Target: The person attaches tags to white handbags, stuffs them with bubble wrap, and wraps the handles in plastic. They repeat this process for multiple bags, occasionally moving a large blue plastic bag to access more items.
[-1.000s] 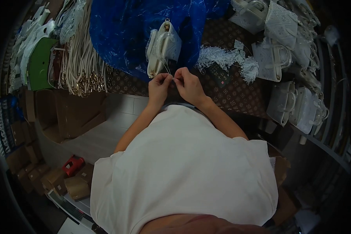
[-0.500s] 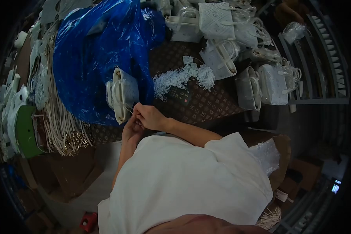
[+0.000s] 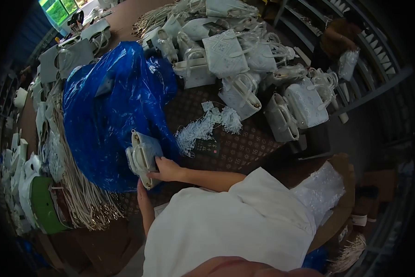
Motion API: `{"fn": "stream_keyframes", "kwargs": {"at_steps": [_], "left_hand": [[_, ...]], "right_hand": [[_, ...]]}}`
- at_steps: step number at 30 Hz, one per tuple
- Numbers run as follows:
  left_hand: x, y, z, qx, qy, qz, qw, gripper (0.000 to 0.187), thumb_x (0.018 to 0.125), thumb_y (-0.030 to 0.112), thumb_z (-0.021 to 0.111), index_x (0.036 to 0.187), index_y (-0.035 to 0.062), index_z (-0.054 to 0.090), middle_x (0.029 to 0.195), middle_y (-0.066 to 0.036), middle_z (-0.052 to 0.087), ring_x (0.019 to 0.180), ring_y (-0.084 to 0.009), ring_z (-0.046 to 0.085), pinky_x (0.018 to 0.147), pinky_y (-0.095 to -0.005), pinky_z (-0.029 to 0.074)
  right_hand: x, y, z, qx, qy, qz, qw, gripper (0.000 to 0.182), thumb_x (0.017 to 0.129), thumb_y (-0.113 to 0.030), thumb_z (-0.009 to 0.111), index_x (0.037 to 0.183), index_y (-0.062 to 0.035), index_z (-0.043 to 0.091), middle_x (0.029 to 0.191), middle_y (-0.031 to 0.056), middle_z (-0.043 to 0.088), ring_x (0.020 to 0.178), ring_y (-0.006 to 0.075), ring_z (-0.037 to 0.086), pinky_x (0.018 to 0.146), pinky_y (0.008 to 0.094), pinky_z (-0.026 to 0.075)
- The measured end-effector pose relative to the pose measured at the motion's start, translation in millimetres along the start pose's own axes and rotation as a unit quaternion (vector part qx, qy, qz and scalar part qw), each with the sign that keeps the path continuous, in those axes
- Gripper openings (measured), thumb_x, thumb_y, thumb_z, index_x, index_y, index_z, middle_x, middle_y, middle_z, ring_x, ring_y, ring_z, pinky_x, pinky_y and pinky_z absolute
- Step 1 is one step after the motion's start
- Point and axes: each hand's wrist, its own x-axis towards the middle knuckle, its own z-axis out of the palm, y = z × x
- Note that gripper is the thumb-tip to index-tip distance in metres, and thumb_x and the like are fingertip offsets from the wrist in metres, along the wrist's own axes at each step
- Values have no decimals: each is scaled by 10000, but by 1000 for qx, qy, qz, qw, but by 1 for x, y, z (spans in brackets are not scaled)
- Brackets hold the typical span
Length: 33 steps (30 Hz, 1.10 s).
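A small white handbag (image 3: 147,150) with pale handles and a gold-coloured zip along its top rests on a crumpled blue plastic sheet (image 3: 108,138). My right hand (image 3: 169,170) grips its right side near the closer end, thumb over the top edge. At the near end, my left hand (image 3: 144,197) is against the bag, with some of its fingers hidden. To the right of the bag lie a tangle of white strings (image 3: 196,135) with small tags and a dark printed card (image 3: 206,147).
White handbags (image 3: 226,53) in clear wrap crowd the table's far side. Cream straps (image 3: 92,203) with gold clasps hang over the left edge, beside a green piece (image 3: 46,203). A box lined with bubble wrap (image 3: 320,187) stands at right. Another person (image 3: 339,39) works by the shelves.
My hands have left the thin string they pinched at the bag's side and now hold the bag's near end. The view has tilted up, showing more of the table and another person.
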Motion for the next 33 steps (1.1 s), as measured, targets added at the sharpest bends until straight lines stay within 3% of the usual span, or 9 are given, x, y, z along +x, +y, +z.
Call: {"fn": "stream_keyframes", "kwargs": {"at_steps": [7,9,16,22,28,29,31,32,33], "left_hand": [[12,-12,24,-37,-218,36,975,350,946,230,423,1206,9,498,1251,-105,474,1009,-169,516,813,-253,413],[5,7,29,14,-49,190,981,275,920,165,472,1106,-16,563,1170,-97,525,915,-154,550,730,-224,434],[40,-55,29,227,-11,231,946,335,850,131,538,1149,-18,523,1180,-198,497,1022,-338,508,871,-372,412],[69,-115,49,450,4,290,845,437,876,175,452,1279,16,404,1357,-241,302,1221,-404,326,1000,-472,293],[74,-126,48,442,23,305,843,443,894,202,407,1305,40,372,1354,-232,311,1217,-409,331,1004,-477,298],[76,-129,46,445,22,309,840,443,894,202,407,1305,40,372,1354,-232,311,1217,-409,331,1004,-477,298],[78,-133,46,438,23,323,838,437,903,224,387,1301,42,378,1348,-235,318,1214,-407,337,994,-485,309],[78,-133,47,442,21,324,836,437,903,224,387,1301,42,378,1348,-235,318,1214,-407,337,994,-485,309],[77,-131,48,440,25,329,835,438,908,235,377,1302,43,376,1345,-236,321,1209,-409,342,990,-488,314]], "right_hand": [[28,51,-15,136,10,-24,990,417,774,-236,475,1086,37,514,902,294,586,838,383,594,745,417,481],[13,62,-42,133,4,-37,990,373,769,-213,488,1097,-44,539,900,233,615,794,337,619,678,394,507],[-50,37,-180,253,-121,162,946,456,762,-320,542,1134,-58,539,942,116,600,760,155,596,589,292,503],[-92,45,-299,305,52,81,947,354,772,-200,548,1067,-9,581,902,90,620,733,150,605,660,284,507],[-50,92,-369,596,342,-77,722,310,851,-202,517,1056,22,579,972,94,623,846,200,622,705,330,512],[-32,101,-377,442,391,-98,801,320,863,-146,487,1120,41,517,1063,130,569,924,243,592,782,369,502],[6,99,-399,556,433,-119,700,320,887,-79,433,1176,56,456,1150,170,507,1004,300,555,860,426,496],[22,93,-412,781,393,-111,472,296,900,-69,408,1166,52,456,1147,174,500,1005,315,548,862,443,498],[38,104,-421,783,394,-109,469,296,900,-69,408,1166,52,456,1147,174,500,1005,315,548,862,443,498]]}}
